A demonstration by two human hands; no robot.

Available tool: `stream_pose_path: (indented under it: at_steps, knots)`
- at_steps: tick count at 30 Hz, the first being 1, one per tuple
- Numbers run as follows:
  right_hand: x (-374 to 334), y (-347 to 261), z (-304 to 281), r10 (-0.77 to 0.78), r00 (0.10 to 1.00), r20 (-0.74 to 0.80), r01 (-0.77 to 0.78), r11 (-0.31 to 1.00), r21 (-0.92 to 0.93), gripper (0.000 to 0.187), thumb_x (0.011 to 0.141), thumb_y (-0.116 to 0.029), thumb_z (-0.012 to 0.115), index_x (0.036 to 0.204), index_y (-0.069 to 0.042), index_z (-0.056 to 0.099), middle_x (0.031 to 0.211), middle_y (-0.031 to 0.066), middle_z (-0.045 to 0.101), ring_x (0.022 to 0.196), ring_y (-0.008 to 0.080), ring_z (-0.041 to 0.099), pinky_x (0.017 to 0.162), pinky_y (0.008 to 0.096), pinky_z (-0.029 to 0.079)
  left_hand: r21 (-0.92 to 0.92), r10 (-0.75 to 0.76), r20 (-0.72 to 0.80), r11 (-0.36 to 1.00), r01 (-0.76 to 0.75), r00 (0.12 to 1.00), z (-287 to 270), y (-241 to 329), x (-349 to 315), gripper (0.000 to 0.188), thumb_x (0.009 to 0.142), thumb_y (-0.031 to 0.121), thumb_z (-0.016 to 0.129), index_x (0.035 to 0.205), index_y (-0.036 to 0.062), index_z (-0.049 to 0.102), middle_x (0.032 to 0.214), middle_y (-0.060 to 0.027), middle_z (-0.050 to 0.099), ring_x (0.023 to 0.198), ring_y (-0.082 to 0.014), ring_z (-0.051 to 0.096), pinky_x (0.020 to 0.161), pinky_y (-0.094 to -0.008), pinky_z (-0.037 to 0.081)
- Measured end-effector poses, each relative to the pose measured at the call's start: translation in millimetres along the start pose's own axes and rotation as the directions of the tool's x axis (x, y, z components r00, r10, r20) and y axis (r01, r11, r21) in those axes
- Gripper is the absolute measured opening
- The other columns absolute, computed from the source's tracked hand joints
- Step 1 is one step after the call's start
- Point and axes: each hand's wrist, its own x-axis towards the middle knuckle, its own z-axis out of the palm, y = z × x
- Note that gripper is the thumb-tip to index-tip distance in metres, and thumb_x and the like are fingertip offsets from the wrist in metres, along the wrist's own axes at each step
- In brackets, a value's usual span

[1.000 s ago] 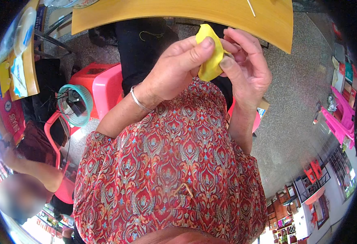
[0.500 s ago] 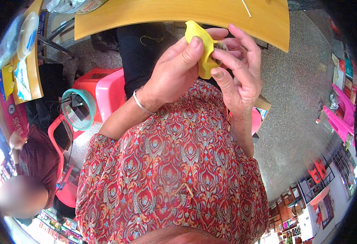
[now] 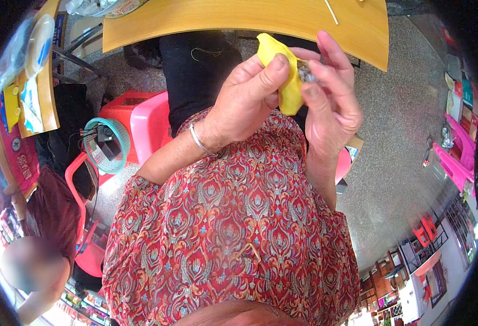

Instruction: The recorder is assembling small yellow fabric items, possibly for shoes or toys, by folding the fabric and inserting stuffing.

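Note:
In front of my body, over my lap, a small soft yellow cloth piece [image 3: 292, 98] is held up by my left hand [image 3: 250, 92]. The left thumb lies on its near face, with the fingers behind it. At its right edge shows a dark grey, fluffy-looking tuft [image 3: 305, 70], blurred. My right hand [image 3: 331, 100] is beside that edge, its thumb and forefinger closed around the tuft while other fingers stretch upward. Part of the tuft is hidden by the fingers, and how far it sits inside the cloth cannot be seen.
Ahead stands a wooden table [image 3: 206, 19] with a thin stick [image 3: 331, 12] on it. To the left are a pink stool [image 3: 151, 127], a teal basket [image 3: 122, 155] holding a black device, and a person in a dark maroon sleeve [image 3: 51, 204]. Pink plastic furniture [image 3: 456, 157] stands far right.
Both hands and the yellow cloth have shifted slightly right and down. My right thumb has come off the cloth's lower edge, and more of the grey tuft shows. The person at left has moved an arm.

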Motion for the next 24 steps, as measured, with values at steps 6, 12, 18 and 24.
stream_pose_path:
  at_steps: [6, 12, 18, 24]
  knots:
    - [-3, 5, -10, -0.147, 0.985, 0.087, 0.17, 0.892, -0.418, 0.026, 0.072, -0.01, 0.078, 0.096, -0.004, 0.069, 0.126, 0.0165, 0.051, 0.099, 0.0174, 0.056, 0.079, 0.0266, 0.05, -0.026, 0.092, -0.104, 0.995, -0.095, 0.99, 2, -4, 1, 0.06, 0.095, 0.045, 0.047, 0.131, -0.002, 0.043, 0.122, -0.0154, 0.057, 0.113, -0.0221, 0.055, 0.095, -0.0359, 0.045]
    - [-3, 1, -5, -0.088, 0.981, 0.17, 0.172, 0.799, -0.576, 0.029, 0.078, -0.026, 0.074, 0.1, -0.008, 0.07, 0.128, 0.017, 0.049, 0.115, 0.0257, 0.047, 0.094, 0.0362, 0.042, -0.017, 0.179, -0.123, 0.983, -0.183, 0.976, -1, -2, 7, 0.059, 0.095, 0.044, 0.048, 0.131, -0.0024, 0.041, 0.121, -0.0215, 0.055, 0.115, -0.0299, 0.054, 0.099, -0.0423, 0.043]
    - [5, -4, -8, -0.149, 0.951, 0.271, 0.295, 0.698, -0.653, 0.029, 0.08, -0.029, 0.072, 0.099, -0.008, 0.071, 0.137, 0.0205, 0.042, 0.122, 0.0315, 0.043, 0.101, 0.0407, 0.035, 0.226, 0.192, -0.069, 0.959, -0.172, 0.979, -1, 1, 3, 0.056, 0.096, 0.042, 0.046, 0.13, -0.0026, 0.042, 0.116, -0.0185, 0.058, 0.104, -0.0231, 0.059, 0.093, -0.0356, 0.046]
    - [2, 10, -23, 0.051, 0.981, 0.189, -0.035, 0.996, -0.088, 0.02, 0.084, -0.013, 0.067, 0.1, -0.001, 0.069, 0.142, 0.0192, 0.038, 0.126, 0.0277, 0.042, 0.106, 0.0408, 0.031, 0.226, 0.195, -0.038, 0.957, -0.182, 0.98, 5, -7, -1, 0.043, 0.096, 0.029, 0.053, 0.126, 0.0, 0.046, 0.111, -0.0072, 0.059, 0.099, -0.012, 0.057, 0.083, -0.0259, 0.047]
